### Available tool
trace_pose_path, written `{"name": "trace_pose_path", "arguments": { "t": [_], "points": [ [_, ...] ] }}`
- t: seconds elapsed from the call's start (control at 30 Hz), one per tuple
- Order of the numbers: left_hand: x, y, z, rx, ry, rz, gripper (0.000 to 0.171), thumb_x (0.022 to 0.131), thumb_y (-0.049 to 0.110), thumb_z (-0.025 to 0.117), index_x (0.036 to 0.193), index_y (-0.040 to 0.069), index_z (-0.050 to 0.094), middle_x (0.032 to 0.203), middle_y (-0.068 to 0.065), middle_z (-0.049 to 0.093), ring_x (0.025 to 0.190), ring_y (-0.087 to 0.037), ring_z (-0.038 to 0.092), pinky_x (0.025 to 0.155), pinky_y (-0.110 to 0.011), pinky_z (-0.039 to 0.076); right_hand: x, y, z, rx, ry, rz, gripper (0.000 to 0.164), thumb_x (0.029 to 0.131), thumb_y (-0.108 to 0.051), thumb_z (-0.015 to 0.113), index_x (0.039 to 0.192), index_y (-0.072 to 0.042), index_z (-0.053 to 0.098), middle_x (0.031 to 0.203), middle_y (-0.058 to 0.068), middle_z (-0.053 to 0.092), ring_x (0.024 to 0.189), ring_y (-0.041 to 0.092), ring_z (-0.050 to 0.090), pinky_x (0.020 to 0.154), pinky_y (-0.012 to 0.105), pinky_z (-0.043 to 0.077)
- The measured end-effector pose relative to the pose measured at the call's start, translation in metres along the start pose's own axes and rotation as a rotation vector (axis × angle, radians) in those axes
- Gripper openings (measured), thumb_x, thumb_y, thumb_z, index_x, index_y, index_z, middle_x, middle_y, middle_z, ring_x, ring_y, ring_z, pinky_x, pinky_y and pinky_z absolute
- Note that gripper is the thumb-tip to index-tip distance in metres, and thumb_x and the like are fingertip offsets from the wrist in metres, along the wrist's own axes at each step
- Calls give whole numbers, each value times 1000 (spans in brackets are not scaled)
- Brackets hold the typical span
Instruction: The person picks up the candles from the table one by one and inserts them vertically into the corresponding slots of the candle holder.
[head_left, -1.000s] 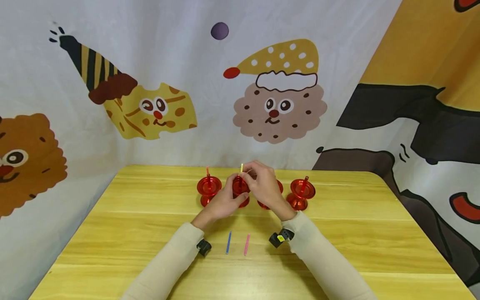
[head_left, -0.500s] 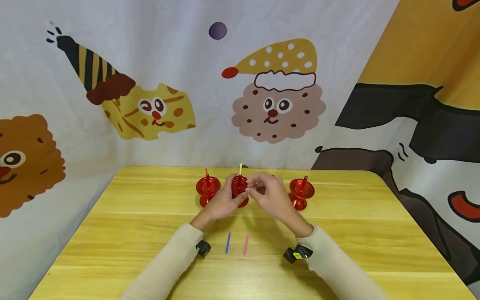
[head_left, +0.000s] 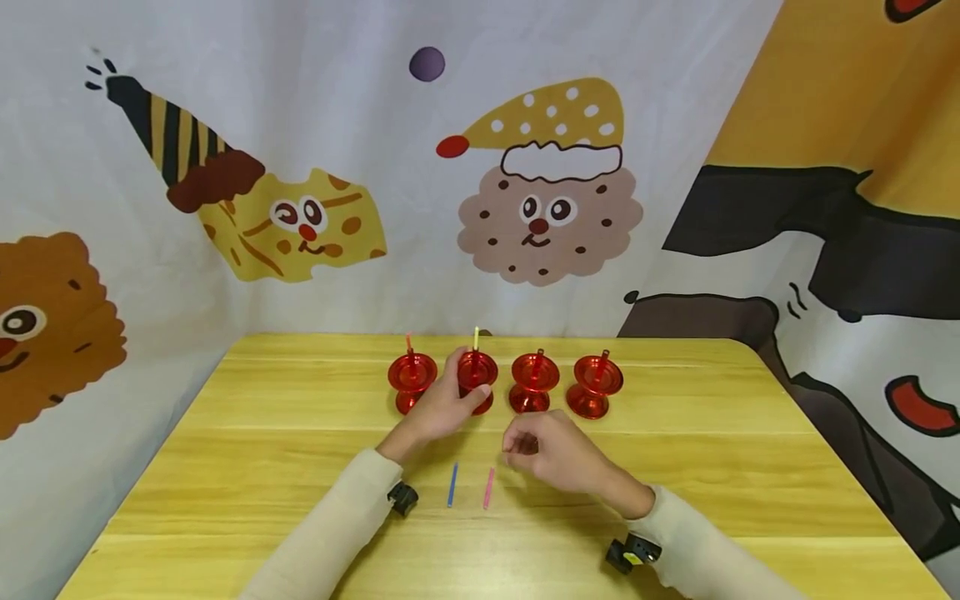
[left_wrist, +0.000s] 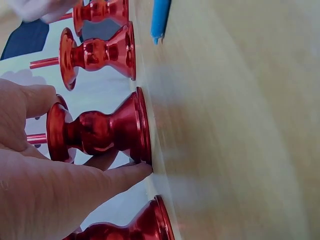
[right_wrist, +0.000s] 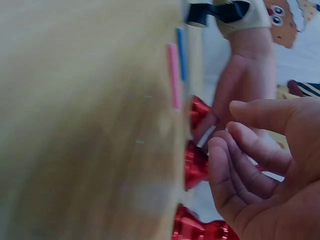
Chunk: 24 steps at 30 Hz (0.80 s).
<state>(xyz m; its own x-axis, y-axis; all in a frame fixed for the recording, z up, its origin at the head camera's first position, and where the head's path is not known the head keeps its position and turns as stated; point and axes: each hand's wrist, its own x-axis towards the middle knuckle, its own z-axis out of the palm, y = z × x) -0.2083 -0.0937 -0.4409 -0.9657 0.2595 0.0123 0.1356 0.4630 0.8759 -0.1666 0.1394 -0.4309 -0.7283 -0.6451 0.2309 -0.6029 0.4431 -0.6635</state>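
My left hand (head_left: 441, 407) grips a shiny red candle holder (head_left: 481, 367), second from the left in a row. Fingers and thumb go round its cup and base in the left wrist view. Upright in that holder stands a thin yellow candle (head_left: 476, 338). My right hand (head_left: 558, 454) is in the air in front of the row, its fingers loosely curled and holding nothing. Just left of it a pink candle (head_left: 488, 488) lies on the table, with a blue candle (head_left: 452, 485) beside it.
The leftmost red holder (head_left: 412, 371) carries a red candle (head_left: 408, 342). Two more holders, the third (head_left: 534, 373) and the rightmost (head_left: 598, 376), show only their red central tubes. A wooden table (head_left: 247, 467) meets a printed cloth (head_left: 337, 308) behind.
My right hand has let go of the yellow candle and drawn back toward the front right, uncovering the third holder. The left hand has stayed on its holder.
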Motion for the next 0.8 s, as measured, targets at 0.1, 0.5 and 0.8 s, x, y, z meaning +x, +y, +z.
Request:
{"name": "trace_pose_path", "arguments": {
  "t": [0.1, 0.5, 0.8],
  "points": [
    [-1, -5, -1, 17, 5, 8, 87, 112, 31, 67, 175, 3, 14, 160, -29, 53, 145, -42, 55, 118, -61, 44, -5, 1, 6, -1, -62, 26, 18, 92, -4, 88, 87, -16, 76, 78, -15, 69, 72, 0, 64, 68, 24, 58],
    [-30, -13, -10, 49, -23, 144, 88, 109, 22, 69, 175, 3, 14, 145, -29, 64, 134, -45, 63, 108, -60, 52, -5, -1, 18, -56, -120, 93, 34, 81, -39, 100, 80, -14, 76, 70, -17, 61, 65, -3, 55, 61, 21, 50],
    [-50, 14, -10, -3, -50, 52, 80, 107, 14, 73, 172, 7, 27, 128, -12, 71, 106, -22, 76, 86, -40, 62, 0, -2, 24, -119, -132, 160, 41, 76, -46, 101, 73, -23, 68, 66, -18, 58, 60, 0, 51, 57, 23, 45]
  ]
}}
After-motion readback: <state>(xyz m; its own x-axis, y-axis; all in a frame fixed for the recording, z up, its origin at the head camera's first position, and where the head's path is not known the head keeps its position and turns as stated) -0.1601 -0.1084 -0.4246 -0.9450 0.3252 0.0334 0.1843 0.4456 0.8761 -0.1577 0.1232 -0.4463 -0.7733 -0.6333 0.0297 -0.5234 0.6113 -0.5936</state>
